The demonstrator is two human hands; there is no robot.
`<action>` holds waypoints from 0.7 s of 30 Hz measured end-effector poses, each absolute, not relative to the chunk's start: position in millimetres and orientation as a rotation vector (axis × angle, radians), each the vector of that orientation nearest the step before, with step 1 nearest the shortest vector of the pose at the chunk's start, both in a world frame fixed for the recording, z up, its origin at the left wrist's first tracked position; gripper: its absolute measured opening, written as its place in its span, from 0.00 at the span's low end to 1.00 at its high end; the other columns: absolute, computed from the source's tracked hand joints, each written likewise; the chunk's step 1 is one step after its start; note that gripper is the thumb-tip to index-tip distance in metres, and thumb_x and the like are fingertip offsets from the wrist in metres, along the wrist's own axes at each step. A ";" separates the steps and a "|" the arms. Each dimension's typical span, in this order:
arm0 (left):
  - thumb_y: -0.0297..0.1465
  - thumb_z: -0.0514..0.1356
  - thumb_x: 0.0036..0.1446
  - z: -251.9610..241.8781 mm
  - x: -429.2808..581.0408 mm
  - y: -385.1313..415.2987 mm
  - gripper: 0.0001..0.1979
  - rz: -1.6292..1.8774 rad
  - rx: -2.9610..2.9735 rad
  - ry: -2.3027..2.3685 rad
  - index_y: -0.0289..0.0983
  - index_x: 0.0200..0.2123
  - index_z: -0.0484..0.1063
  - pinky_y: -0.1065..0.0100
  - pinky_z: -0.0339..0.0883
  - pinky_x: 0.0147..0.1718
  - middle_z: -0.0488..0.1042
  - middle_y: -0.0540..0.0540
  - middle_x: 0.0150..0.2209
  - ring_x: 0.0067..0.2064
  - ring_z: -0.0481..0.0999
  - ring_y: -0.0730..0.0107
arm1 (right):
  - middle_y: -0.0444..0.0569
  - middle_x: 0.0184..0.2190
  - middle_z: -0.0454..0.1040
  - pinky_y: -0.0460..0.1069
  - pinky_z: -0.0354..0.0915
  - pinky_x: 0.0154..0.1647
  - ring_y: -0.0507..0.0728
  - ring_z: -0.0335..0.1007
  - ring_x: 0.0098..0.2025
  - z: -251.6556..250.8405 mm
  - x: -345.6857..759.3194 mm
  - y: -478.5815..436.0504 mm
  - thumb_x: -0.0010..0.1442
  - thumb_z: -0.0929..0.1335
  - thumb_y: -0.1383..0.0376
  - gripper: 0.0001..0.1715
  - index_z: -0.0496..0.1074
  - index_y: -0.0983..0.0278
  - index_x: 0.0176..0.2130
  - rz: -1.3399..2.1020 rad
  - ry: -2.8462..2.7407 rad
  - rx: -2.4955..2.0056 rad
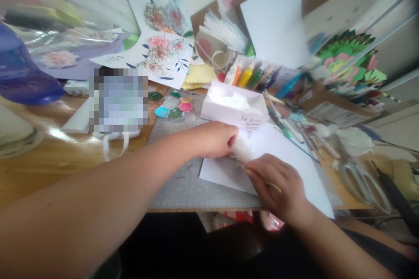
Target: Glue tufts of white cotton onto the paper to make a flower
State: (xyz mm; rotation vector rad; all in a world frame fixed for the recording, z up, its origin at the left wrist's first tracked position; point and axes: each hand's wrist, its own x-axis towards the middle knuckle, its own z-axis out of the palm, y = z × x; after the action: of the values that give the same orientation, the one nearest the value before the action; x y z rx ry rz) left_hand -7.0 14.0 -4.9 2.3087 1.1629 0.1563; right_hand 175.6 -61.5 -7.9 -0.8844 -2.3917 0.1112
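Your left hand point(216, 139) has its fingers curled tight around a small white fluffy wad point(242, 148), and your right hand point(278, 187) pinches its near end from 5 o'clock. It's all over the white paper sheet point(288, 152) on the grey cutting mat point(183, 187). The open white box point(234, 107) sits just at 12 o'clock (scissors point(360, 178) well off at 3).

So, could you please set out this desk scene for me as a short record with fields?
left hand: pinches a small white wad
right hand: fingers curled at the wad's lower end, grip unclear
under the hands: white sheet on a grey cutting mat
behind: open white box with white filling
right: scissors on the wooden desk
back: paint bottles, floral paintings
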 end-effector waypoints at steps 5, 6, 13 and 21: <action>0.37 0.58 0.42 -3.4 -6.6 14.8 0.12 0.120 2.286 1.177 0.39 0.31 0.65 0.72 0.51 0.22 0.69 0.49 0.30 0.27 0.65 0.72 | 0.47 0.24 0.69 0.47 0.60 0.26 0.52 0.62 0.26 -7.5 171.5 -58.8 0.56 0.63 0.72 0.05 0.67 0.65 0.34 0.078 -2.395 -0.972; 0.37 0.58 0.42 -2.8 -6.8 15.1 0.12 0.110 2.282 1.178 0.39 0.31 0.65 0.71 0.52 0.22 0.70 0.49 0.31 0.27 0.65 0.71 | 0.47 0.23 0.69 0.47 0.60 0.26 0.52 0.62 0.26 -7.1 170.2 -57.8 0.56 0.63 0.72 0.05 0.67 0.65 0.33 0.078 -2.398 -1.000; 0.41 0.61 0.37 3.8 -8.5 12.0 0.22 0.040 2.283 1.129 0.40 0.37 0.63 0.71 0.52 0.23 0.70 0.49 0.34 0.29 0.65 0.71 | 0.44 0.24 0.72 0.46 0.61 0.28 0.52 0.68 0.26 -2.8 166.3 -48.1 0.59 0.62 0.64 0.09 0.69 0.62 0.31 0.347 -2.212 -1.368; 0.47 0.60 0.39 5.4 -4.6 8.5 0.23 0.047 2.319 1.226 0.39 0.36 0.62 0.70 0.49 0.22 0.69 0.48 0.33 0.28 0.65 0.70 | 0.43 0.20 0.68 0.46 0.60 0.26 0.51 0.64 0.24 9.4 187.4 -46.9 0.59 0.61 0.60 0.14 0.68 0.62 0.25 0.575 -1.807 -1.407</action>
State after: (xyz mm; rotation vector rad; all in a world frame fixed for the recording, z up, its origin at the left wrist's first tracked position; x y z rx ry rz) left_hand -4.6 8.5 5.4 2.3192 1.2258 0.0469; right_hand 187.4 -46.9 9.4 -1.4065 -1.8066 0.5750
